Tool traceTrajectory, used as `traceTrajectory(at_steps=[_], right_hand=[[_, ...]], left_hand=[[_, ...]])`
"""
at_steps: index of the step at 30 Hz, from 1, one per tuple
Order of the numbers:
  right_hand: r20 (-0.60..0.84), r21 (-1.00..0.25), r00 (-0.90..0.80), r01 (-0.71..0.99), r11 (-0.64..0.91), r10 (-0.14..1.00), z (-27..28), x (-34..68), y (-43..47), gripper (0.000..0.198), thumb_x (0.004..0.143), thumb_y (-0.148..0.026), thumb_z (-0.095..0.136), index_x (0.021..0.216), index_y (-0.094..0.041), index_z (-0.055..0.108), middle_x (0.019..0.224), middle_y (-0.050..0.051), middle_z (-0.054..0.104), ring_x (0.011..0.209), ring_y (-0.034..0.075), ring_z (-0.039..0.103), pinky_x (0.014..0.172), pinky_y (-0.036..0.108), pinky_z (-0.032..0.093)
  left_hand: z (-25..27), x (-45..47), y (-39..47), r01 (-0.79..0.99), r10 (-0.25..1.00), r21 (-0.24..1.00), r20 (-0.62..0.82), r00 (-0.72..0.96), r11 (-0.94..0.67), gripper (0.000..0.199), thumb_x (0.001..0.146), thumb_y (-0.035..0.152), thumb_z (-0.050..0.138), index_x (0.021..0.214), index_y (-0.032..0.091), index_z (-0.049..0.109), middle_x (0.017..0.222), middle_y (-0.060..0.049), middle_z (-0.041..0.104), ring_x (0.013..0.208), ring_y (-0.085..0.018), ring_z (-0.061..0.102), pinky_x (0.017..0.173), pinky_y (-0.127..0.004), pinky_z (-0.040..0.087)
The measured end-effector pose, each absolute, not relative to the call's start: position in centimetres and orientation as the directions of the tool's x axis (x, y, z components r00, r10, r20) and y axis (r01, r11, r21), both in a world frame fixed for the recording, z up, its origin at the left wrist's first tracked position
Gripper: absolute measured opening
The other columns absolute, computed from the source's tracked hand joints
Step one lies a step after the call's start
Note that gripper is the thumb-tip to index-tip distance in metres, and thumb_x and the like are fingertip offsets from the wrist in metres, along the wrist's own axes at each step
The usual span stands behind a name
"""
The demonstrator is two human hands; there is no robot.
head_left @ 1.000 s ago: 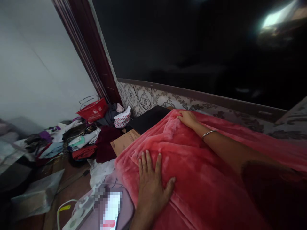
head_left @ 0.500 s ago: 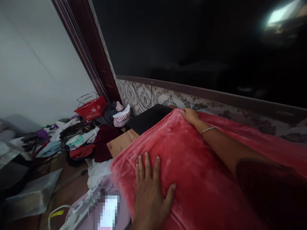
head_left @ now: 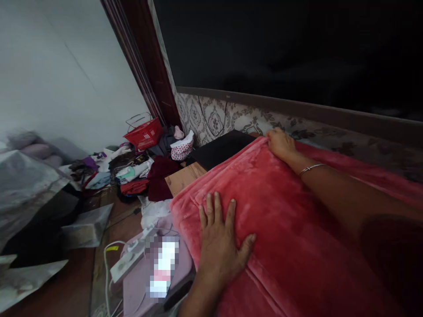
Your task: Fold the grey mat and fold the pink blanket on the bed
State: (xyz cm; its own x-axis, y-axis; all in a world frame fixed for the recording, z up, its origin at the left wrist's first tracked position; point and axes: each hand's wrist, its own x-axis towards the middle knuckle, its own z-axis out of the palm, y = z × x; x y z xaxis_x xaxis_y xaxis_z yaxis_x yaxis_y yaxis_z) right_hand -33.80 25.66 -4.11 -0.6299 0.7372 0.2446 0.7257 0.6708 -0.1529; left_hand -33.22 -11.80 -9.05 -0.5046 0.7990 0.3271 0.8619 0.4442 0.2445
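A folded red plush blanket lies across the right half of the view, its layered fold edges facing left. Spread flat on its top near the left edge is my left hand, fingers apart and pressing on the plush. At the blanket's far corner, my right hand, below a bracelet on the wrist, has its fingers curled over the edge; the fingertips are partly hidden. Another stretch of red plush runs behind my right forearm.
Beyond the blanket are a wooden board and a black flat surface, below a large dark screen. To the left stand a power strip, heaped clothes, a red basket and a clear plastic box.
The view has swung left and down, so everything sits further right and higher. Both hands keep their places on the blanket.
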Motion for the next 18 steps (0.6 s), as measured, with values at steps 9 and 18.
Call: traceTrajectory(at_steps=[9, 18], right_hand=[[0.184, -0.223, -0.665, 0.689, 0.69, 0.724, -5.3, -32.9, 25.9, 0.052, 0.097, -0.022, 0.041, 0.149, -0.018, 0.048, 0.138, 0.015, 0.061, 0.121, 0.03, 0.058, 0.098, 0.041, 0.047], [0.063, -0.114, -0.598, 0.791, 0.601, 0.799, -4.8, -22.8, 22.9, 0.038, 0.102, -0.038, 0.042, 0.122, -0.014, 0.066, 0.12, 0.02, 0.068, 0.111, 0.034, 0.064, 0.091, 0.041, 0.049]], left_hand=[[-9.3, -33.4, -11.6, 0.838, 0.787, 0.274, 0.298, -0.54, 0.472, 0.077, 0.09, 0.059, 0.058, 0.158, 0.03, 0.038, 0.169, -0.009, 0.025, 0.156, -0.04, 0.014, 0.121, -0.066, 0.027], [-9.6, -34.3, -11.2, 0.852, 0.781, 0.264, 0.344, -0.521, 0.452, 0.068, 0.092, 0.057, 0.056, 0.152, 0.025, 0.049, 0.167, -0.015, 0.029, 0.155, -0.04, 0.018, 0.12, -0.067, 0.024]])
